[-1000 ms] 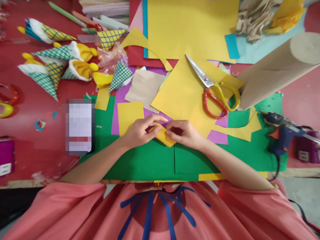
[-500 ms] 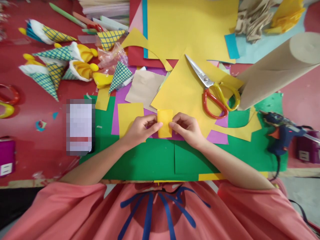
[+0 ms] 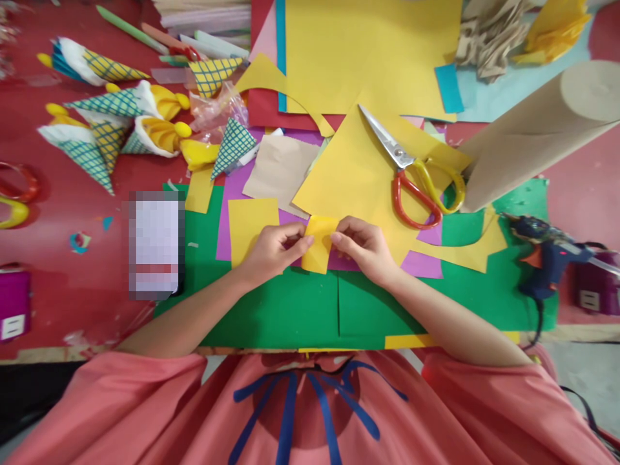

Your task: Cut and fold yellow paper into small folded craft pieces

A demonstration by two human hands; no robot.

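Here the left hand [image 3: 271,250] and right hand [image 3: 364,248] each pinch a side of the small yellow paper piece [image 3: 318,244], grips closed on it, above the green sheet [image 3: 290,310].

Garment: you wear a loose salmon-pink top [image 3: 145,413] filling the near edge.
Marking: dark blue ribbon-like stripes [image 3: 310,407] fan out across your chest.
Sleeves: wide and short, ending above your elbows.
Arms: bare below the sleeves; left hand [image 3: 271,252] and right hand [image 3: 365,248] ungloved.
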